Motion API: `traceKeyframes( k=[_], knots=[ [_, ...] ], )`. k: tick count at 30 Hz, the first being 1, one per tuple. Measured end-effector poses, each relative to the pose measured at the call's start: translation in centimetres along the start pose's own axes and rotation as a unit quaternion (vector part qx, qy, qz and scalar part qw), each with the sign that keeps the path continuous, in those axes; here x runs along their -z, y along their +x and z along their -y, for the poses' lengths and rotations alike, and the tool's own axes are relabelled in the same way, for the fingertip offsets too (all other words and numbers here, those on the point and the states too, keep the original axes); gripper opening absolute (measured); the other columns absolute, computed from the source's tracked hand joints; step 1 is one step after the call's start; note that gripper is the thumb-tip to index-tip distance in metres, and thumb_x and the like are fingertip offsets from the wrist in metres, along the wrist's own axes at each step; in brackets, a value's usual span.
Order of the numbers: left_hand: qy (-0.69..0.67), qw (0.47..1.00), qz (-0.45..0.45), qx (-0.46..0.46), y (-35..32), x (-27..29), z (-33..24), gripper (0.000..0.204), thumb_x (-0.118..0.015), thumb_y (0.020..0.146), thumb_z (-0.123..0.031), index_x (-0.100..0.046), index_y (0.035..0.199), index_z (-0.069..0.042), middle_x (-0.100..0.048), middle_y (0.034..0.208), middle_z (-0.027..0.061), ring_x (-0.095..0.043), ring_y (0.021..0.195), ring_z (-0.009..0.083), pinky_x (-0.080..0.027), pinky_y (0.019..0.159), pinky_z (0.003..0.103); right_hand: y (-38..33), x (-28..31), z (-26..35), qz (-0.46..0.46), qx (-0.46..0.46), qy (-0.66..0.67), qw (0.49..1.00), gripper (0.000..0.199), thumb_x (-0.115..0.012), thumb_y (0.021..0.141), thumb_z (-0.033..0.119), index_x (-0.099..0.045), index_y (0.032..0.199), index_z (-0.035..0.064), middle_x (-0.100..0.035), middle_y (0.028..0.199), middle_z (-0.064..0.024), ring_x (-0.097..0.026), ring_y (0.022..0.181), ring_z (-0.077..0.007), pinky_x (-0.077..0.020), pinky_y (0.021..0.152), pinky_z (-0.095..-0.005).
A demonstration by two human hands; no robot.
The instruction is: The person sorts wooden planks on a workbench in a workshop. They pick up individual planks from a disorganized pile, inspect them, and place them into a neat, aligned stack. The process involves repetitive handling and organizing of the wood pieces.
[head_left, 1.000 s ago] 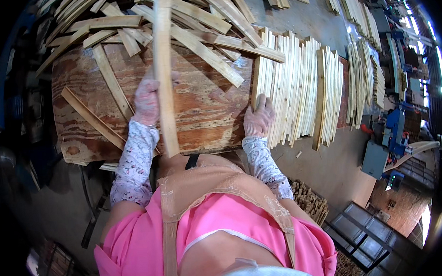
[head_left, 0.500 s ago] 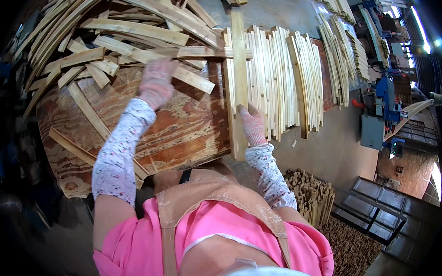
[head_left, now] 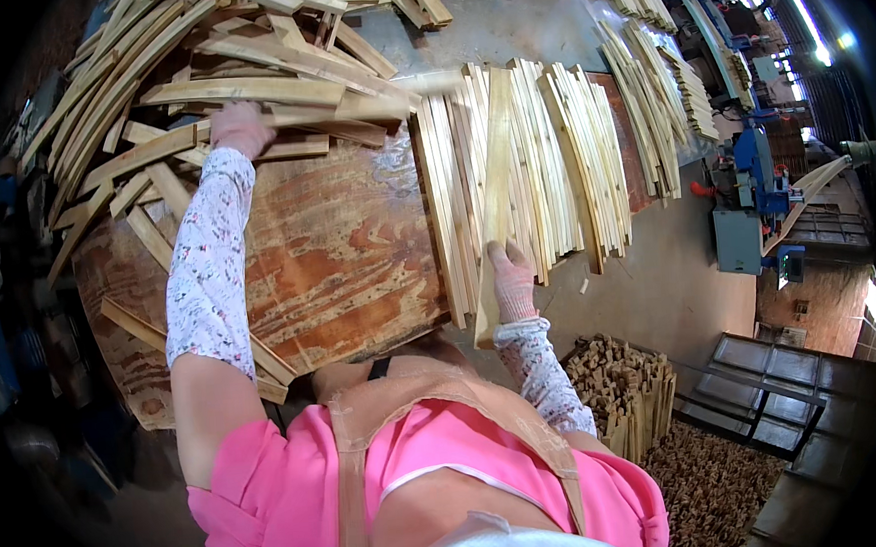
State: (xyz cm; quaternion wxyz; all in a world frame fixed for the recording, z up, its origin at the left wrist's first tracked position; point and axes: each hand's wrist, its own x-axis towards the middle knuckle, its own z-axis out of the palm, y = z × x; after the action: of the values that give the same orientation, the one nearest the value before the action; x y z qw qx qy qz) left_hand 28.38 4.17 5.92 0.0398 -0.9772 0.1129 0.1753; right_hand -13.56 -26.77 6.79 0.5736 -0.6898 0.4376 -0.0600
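Note:
My gloved right hand [head_left: 514,281] grips the near end of a long pale wooden strip [head_left: 496,181]. That strip lies aslant over a row of similar strips [head_left: 442,204] set side by side at the table's right part. Off to the left, my gloved left hand [head_left: 241,128] is closed at the edge of a loose heap of wooden strips [head_left: 240,89]. A blurred wooden strip [head_left: 345,110] reaches rightward from its fingers toward the row. The fingertips of the left hand are partly hidden.
Bare worn plywood of the table [head_left: 348,248] shows between the heap and my body. Two loose strips [head_left: 143,324] lie at the near left corner. A bundle of short wood pieces [head_left: 618,393] stands on the floor at right, and blue machines [head_left: 758,182] are beyond.
My left hand has moved left and away from me, onto the heap. The strip in my right hand has swung from nearly straight to a slant, its far end now lying over the row.

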Motion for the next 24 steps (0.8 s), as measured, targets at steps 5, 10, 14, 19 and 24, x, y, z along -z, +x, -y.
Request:
traceKeyframes(
  k=[5,10,14,19,24],
  knots=[
    [-0.095,0.971,-0.17,0.138,3.7,4.1,-0.5,0.07,-0.075,0.092,-0.057,-0.065,0.144,-0.011,-0.069,0.141,0.0151,-0.065,0.132,0.0326,-0.051,0.107,0.048,-0.4,0.8,-0.6,-0.055,-0.017,0.084,0.995,0.045,-0.064,0.107,0.028,-0.065,0.138,-0.0047,-0.075,0.112,-0.009,-0.067,0.101,-0.0157,-0.0541,0.087,-0.0299],
    [-0.295,0.926,-0.143,-0.189,-4.1,0.3,-10.4,0.089,-0.068,0.097,-0.059,-0.038,0.164,-0.008,-0.043,0.163,0.0231,-0.04,0.152,0.0335,-0.031,0.127,0.043,0.9,-3.8,-1.6,-0.049,0.031,0.351,0.935,0.049,-0.064,0.11,0.036,-0.059,0.141,-0.002,-0.071,0.116,-0.0085,-0.067,0.103,-0.0169,-0.0562,0.086,-0.0313],
    [-0.518,0.735,0.294,-0.323,-22.4,-7.4,-16.1,0.071,-0.073,0.092,-0.046,-0.059,0.148,-0.006,-0.072,0.129,0.0246,-0.069,0.119,0.0302,-0.052,0.106,0.04,1.1,-6.0,0.4,0.063,0.079,0.211,0.972,0.057,-0.069,0.108,0.035,-0.055,0.147,-0.0033,-0.066,0.133,-0.0111,-0.063,0.119,-0.0207,-0.051,0.103,-0.0333],
    [-0.402,0.856,0.181,-0.27,-22.4,-9.2,-12.4,0.044,-0.061,0.098,-0.043,-0.069,0.12,-0.006,-0.075,0.101,0.0182,-0.074,0.093,0.0345,-0.06,0.084,0.048,2.2,-1.4,2.5,-0.05,0.432,-0.244,0.867,0.072,-0.08,0.098,0.039,-0.053,0.154,0.0043,-0.058,0.15,-0.0119,-0.053,0.138,-0.0305,-0.0439,0.116,-0.046],
    [-0.122,0.864,0.046,-0.486,-18.0,-6.7,-8.2,0.034,-0.071,0.092,-0.03,-0.073,0.121,-0.012,-0.072,0.104,0.0119,-0.069,0.105,0.0346,-0.055,0.095,0.047,1.8,3.0,9.0,0.026,0.552,-0.532,0.642,0.079,-0.08,0.093,0.043,-0.048,0.162,0.0237,-0.049,0.163,-0.0104,-0.043,0.152,-0.0305,-0.0298,0.128,-0.05]
  ],
)
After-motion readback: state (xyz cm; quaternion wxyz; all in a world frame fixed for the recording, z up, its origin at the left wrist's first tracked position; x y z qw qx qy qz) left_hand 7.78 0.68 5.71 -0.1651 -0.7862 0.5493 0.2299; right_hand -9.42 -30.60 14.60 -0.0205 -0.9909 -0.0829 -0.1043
